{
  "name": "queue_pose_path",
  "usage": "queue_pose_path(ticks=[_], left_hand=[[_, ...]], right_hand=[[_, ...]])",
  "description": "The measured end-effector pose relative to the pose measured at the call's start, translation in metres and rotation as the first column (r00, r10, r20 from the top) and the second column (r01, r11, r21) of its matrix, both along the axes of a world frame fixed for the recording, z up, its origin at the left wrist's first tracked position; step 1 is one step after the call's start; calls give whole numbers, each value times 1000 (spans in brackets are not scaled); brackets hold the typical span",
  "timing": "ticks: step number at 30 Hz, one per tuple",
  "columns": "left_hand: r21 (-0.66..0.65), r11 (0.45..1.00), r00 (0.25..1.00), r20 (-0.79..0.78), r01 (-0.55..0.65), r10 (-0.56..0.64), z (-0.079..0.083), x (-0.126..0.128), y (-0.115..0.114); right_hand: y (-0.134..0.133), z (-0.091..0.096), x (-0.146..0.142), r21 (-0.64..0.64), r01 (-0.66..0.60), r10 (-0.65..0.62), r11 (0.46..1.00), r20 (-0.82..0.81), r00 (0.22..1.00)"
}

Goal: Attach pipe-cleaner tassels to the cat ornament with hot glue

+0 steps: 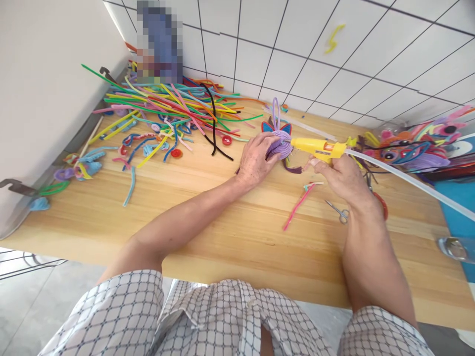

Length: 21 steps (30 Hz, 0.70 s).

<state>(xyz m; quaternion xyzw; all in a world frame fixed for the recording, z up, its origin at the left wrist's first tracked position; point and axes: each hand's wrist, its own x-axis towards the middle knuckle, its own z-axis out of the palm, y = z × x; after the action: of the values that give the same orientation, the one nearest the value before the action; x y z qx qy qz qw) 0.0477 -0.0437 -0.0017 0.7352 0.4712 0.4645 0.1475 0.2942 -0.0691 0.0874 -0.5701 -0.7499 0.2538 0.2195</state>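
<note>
My left hand [256,159] is closed around the left side of a purple coiled pipe-cleaner figure [285,140]. Two blue ears edged in red and a tall lilac loop stand at its top, and a dark tuft hangs below. In my right hand [343,177] is a yellow hot glue gun [315,147], gripped by its handle, with a long white glue stick [408,175] running out of its back. The gun's nozzle points left and reaches the figure's face; whether it touches cannot be made out. My left fingers hide part of the coil.
A heap of colourful pipe cleaners [178,106] covers the back left, with red buttons [226,140] beside it. Small scissors [339,212] and a pink pipe-cleaner piece [298,210] lie nearer me. Finished-looking figures [411,148] crowd the right. A tiled wall [260,44] bounds the back.
</note>
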Motion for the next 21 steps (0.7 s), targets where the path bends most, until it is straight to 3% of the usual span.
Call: queue_pose_path(ticks=[8,14,21], left_hand=[[-5,1000,1000,-3,-11,11,-1,0,1],[-2,1000,1000,-8,-7,7,0,0,1],[-7,1000,1000,-1,-11,11,0,0,1]], right_hand=[[1,5,-1,-15,-11,11,1000,40,999],[2,0,3,6,7,-7,1000,-29,1000],[1,1,2,-30,4,-3,1000,42,999]])
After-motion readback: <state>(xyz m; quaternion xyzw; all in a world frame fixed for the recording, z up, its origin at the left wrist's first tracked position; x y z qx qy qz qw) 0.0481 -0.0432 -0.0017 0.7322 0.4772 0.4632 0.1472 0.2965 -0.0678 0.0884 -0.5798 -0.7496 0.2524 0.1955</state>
